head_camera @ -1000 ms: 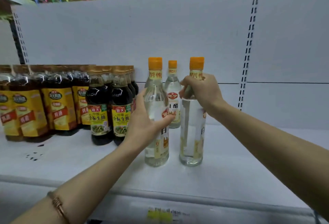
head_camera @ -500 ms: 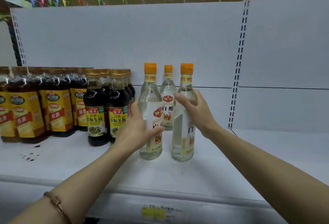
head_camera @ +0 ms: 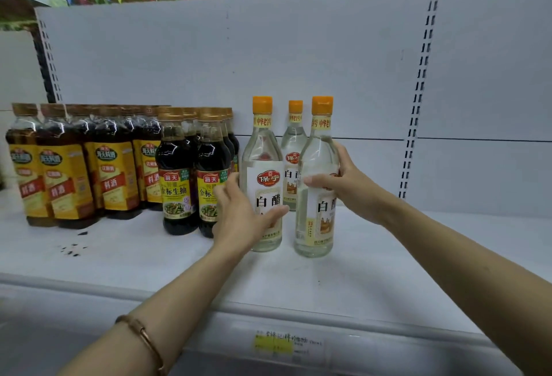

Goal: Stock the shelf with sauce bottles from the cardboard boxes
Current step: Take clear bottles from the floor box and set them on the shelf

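Both hands are reaching onto the shelf (head_camera: 298,286): the left hand (head_camera: 242,217), fingers curled round the left vinegar bottle (head_camera: 264,184), and the right hand (head_camera: 349,187), fingers wrapping the right vinegar bottle (head_camera: 316,196), both upright at twelve o'clock, a third bottle (head_camera: 294,148) standing behind.

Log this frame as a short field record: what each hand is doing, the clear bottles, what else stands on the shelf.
left hand: left hand holds the left front clear bottle low on its body, thumb across the label
right hand: right hand grips the right front clear bottle around its middle
third clear bottle: rear clear bottle stands behind the gap between the two, untouched
caps: orange on all three
neighbours: dark soy sauce bottles, then yellow-labelled bottles further left
shelf: white shelf, all bottles upright
shelf edge: yellow price tag
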### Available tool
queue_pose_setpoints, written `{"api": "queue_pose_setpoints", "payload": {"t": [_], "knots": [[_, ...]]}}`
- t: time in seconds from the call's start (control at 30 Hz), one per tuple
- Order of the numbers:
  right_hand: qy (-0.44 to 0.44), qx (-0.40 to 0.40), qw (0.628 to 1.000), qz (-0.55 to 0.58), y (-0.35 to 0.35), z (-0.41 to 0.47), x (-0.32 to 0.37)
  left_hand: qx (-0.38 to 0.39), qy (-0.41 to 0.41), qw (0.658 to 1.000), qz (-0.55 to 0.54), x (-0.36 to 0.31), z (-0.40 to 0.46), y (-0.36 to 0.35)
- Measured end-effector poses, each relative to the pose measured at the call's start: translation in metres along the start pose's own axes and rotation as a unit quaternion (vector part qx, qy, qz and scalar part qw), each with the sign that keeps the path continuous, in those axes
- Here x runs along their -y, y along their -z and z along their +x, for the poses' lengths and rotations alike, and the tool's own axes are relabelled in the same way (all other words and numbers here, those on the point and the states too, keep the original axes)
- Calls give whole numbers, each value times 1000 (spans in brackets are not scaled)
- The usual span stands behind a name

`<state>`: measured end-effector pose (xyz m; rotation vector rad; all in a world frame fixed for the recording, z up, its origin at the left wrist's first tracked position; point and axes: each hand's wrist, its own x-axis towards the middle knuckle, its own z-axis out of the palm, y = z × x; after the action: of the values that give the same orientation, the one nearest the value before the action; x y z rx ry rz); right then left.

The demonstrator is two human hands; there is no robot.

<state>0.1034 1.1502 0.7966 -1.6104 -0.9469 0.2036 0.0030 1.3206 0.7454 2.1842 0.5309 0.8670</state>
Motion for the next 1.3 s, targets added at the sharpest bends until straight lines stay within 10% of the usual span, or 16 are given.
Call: {"api": "queue_pose_setpoints", "payload": {"t": [1.3], "knots": [[-11, -180, 943, -279, -32, 83, -28, 14, 24, 999, 19, 6, 72, -41]]}}
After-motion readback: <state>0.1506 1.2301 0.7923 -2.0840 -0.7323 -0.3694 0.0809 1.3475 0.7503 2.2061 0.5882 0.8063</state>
